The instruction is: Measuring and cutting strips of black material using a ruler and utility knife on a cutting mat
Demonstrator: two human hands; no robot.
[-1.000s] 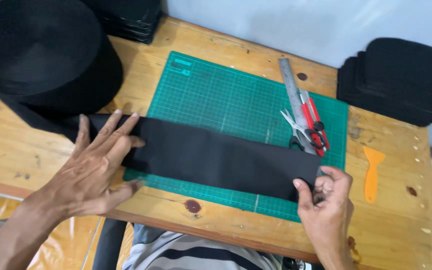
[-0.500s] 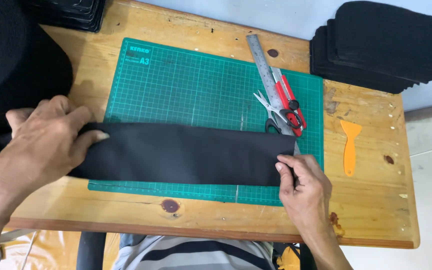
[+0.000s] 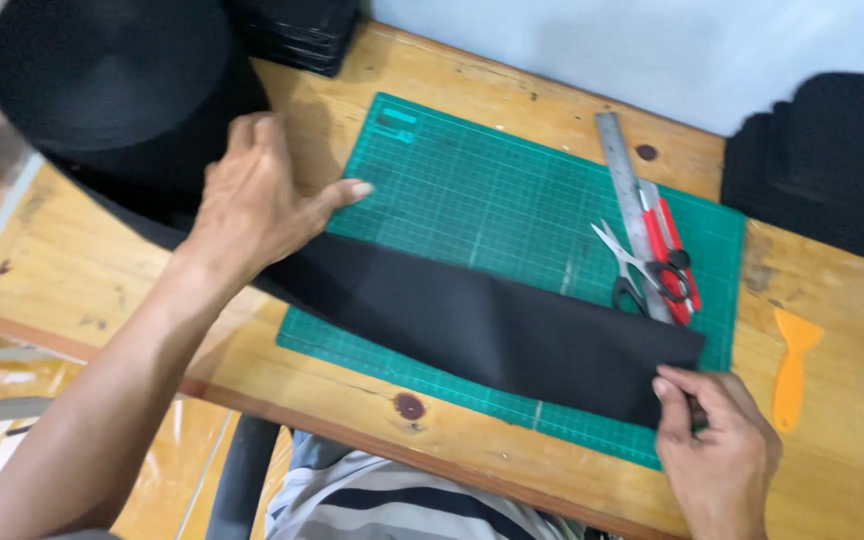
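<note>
We start with the black webbing strip (image 3: 492, 325), which lies slantwise across the lower part of the green cutting mat (image 3: 512, 200), running from the big black roll (image 3: 112, 80) at the upper left down to its cut end at the mat's lower right corner. It is wide, flat and matte, with straight edges and no visible wrinkles along the stretch on the mat.

Our right hand (image 3: 717, 455) pinches that free end, thumb on top and fingers curled under the edge, so it is closed on the strip. Our left hand (image 3: 257, 205) lies palm down on the strip near the mat's left edge, fingers loosely spread and thumb pointing onto the mat; it presses rather than grips.

To do this laying-out well, we judge that both hands should keep an even pull so the band sits flat, and that its long edge should follow 1 of the mat's grid lines; at present it runs at a slant to them. The left palm should hold firm so the roll's weight does not drag the strip back.

Just beyond the strip's end sit a steel ruler (image 3: 624, 180), a pair of scissors (image 3: 627, 270) and a red-handled cutter (image 3: 670, 250), all touching or overlapping on the mat's right side. An orange scraper (image 3: 792, 365) rests on the wooden table (image 3: 832, 290) to the right, and stacks of black pieces (image 3: 832, 150) stand at the far right.
</note>
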